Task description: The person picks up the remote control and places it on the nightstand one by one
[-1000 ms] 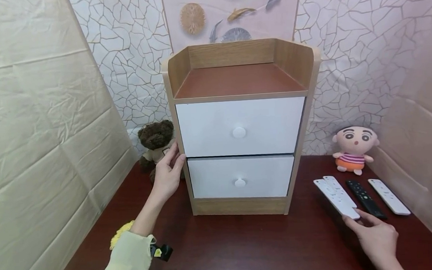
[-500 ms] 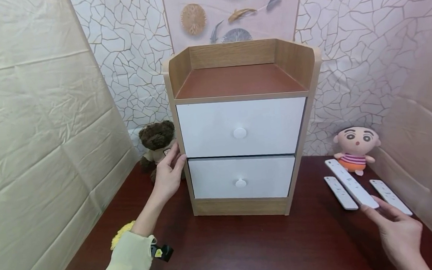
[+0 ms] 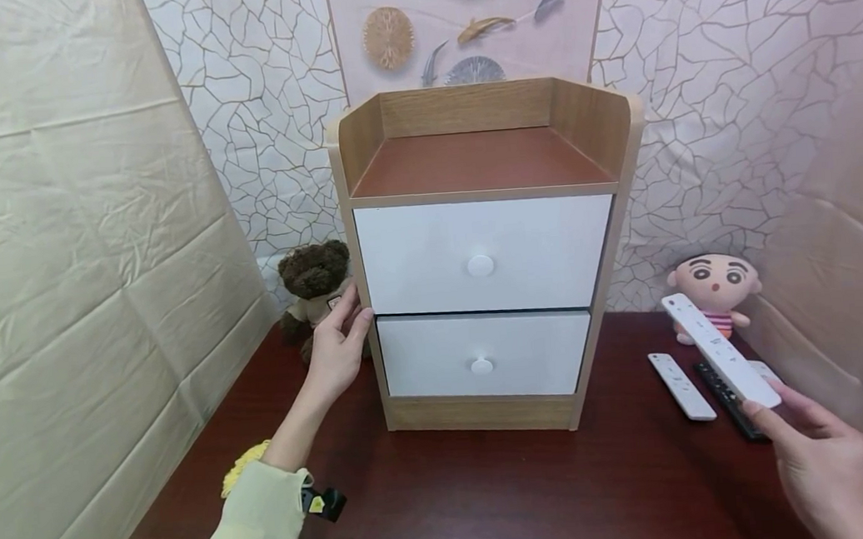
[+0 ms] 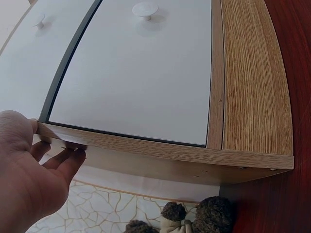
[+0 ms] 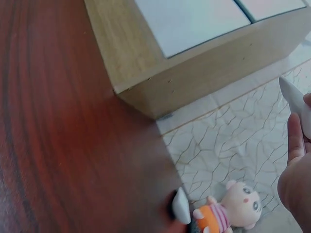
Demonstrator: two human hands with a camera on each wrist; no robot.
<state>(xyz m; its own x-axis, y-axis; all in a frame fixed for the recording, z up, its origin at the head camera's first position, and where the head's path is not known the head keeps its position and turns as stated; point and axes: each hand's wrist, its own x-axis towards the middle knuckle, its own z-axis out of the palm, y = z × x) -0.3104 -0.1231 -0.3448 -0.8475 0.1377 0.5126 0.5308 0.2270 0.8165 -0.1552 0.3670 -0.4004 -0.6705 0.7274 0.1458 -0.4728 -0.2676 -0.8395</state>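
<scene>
In the head view, my left hand (image 3: 334,351) holds the left side edge of a wooden bedside cabinet (image 3: 479,414). The left wrist view shows the thumb at the front edge and bent fingers (image 4: 65,162) against the side panel. Both white drawers, the upper drawer (image 3: 416,262) and the lower drawer (image 3: 430,361), are closed. At the right, my right hand (image 3: 828,459) pinches the near end of a white remote control (image 3: 718,350), raised and tilted above the table. Beneath it lie a black remote (image 3: 728,399) and a mostly hidden white remote (image 3: 765,371). Another white remote (image 3: 681,386) lies to their left.
A plush doll (image 3: 716,279) sits behind the remotes, partly covered by the raised one. On the cabinet's left is a brown teddy bear (image 3: 315,269). Something yellow (image 3: 244,466) shows beside my left sleeve. Fabric walls flank the dark red table (image 3: 478,500).
My right hand has picked up one white remote from beside another, lifting it and carrying it rightward over the black remote. The left hand keeps its place on the cabinet.
</scene>
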